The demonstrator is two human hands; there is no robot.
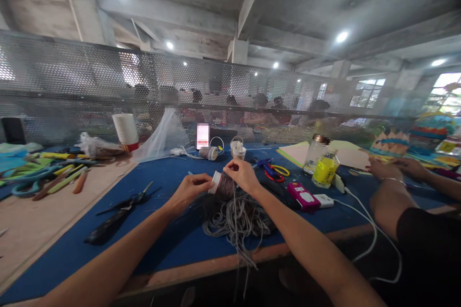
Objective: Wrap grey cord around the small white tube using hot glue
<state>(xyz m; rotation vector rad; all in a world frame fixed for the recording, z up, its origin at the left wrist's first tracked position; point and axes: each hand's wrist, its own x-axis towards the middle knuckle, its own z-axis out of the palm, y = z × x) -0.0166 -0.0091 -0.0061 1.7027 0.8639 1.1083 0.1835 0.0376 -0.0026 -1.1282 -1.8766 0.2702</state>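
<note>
A white paper cup [215, 183] lies tilted on its side in front of me, its body wrapped in grey-brown cord [226, 187]. My left hand [191, 189] grips the cup's white end with closed fingers. At the cup's other side, my right hand [242, 176] has thumb and fingers pinched on the cord at the wrapping. Below both hands a tangled heap of grey cord [234, 218] spreads over the blue mat [154, 249], and some strands hang past the table's front edge. Behind my right hand stands another white cup [238, 149].
Black-handled pliers [117, 216] lie left, near scissors [30, 180] and stacked paper cups [126, 129]. A phone [202, 136] and cord-wrapped cup [209, 153] are behind. Right are a blue glue gun [265, 165], purple box [302, 196], yellow bottle [325, 169], cable and a co-worker's hands [387, 170].
</note>
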